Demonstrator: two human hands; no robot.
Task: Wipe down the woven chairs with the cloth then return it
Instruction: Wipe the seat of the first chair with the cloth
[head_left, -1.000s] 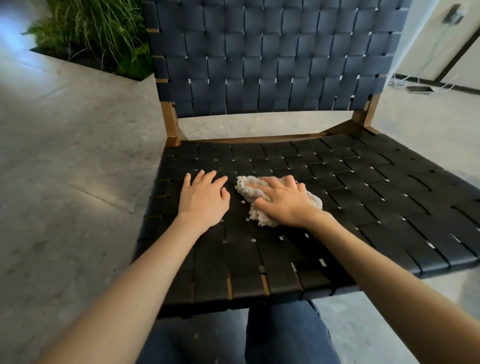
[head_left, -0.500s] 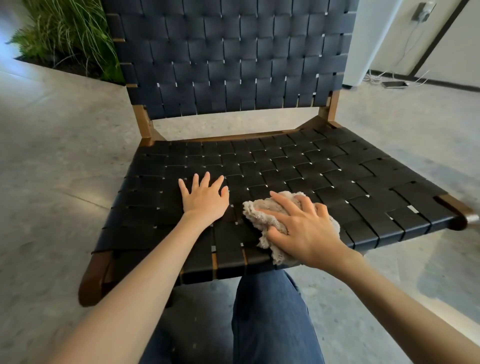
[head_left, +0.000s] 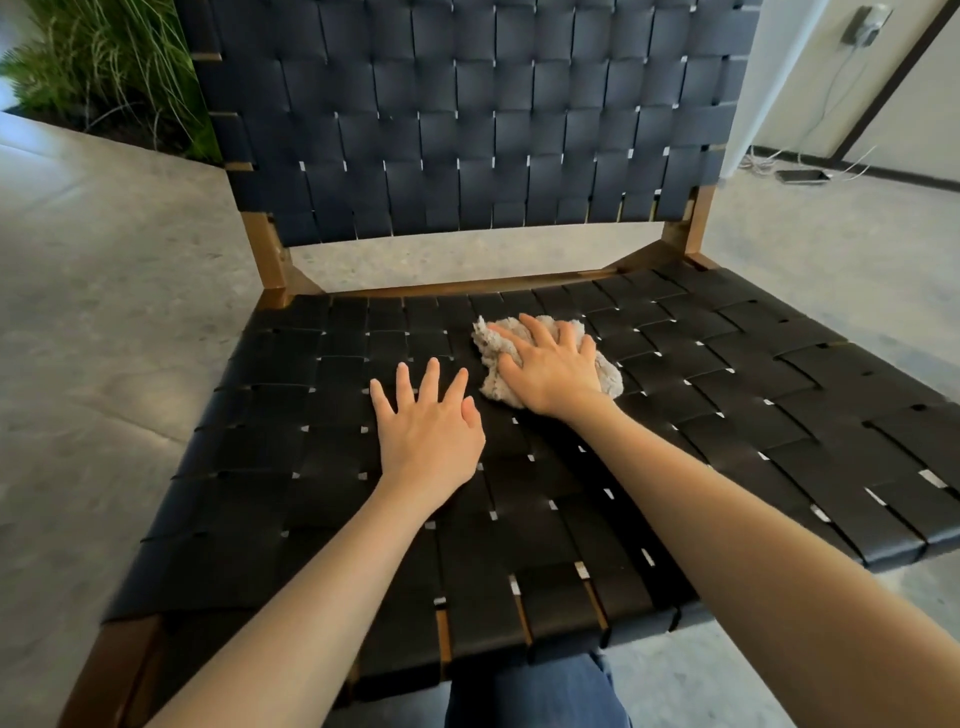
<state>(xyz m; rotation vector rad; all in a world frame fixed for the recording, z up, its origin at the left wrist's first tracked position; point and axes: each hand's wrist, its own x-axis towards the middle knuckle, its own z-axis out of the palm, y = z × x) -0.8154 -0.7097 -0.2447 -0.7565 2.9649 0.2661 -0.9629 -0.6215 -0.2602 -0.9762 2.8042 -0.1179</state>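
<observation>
A chair with a wooden frame and black woven straps fills the head view; its seat (head_left: 727, 415) lies in front of me and its backrest (head_left: 467, 119) rises behind. A crumpled beige cloth (head_left: 609, 375) lies on the seat toward the back, a little right of centre. My right hand (head_left: 550, 369) presses flat on the cloth with its fingers spread over it. Just to its left, my left hand (head_left: 428, 431) rests palm down on the bare straps, fingers straight and splayed.
Grey stone floor surrounds the chair. A bed of tall green grass (head_left: 104, 73) stands at the back left. At the back right, a flat device with white cables (head_left: 802, 175) lies on the floor by the wall. My knee in blue jeans (head_left: 535, 696) is under the seat's front edge.
My right hand has pushed the cloth from the seat's front edge toward the back. My left hand has stayed flat on the seat. The camera has moved closer to the chair.
</observation>
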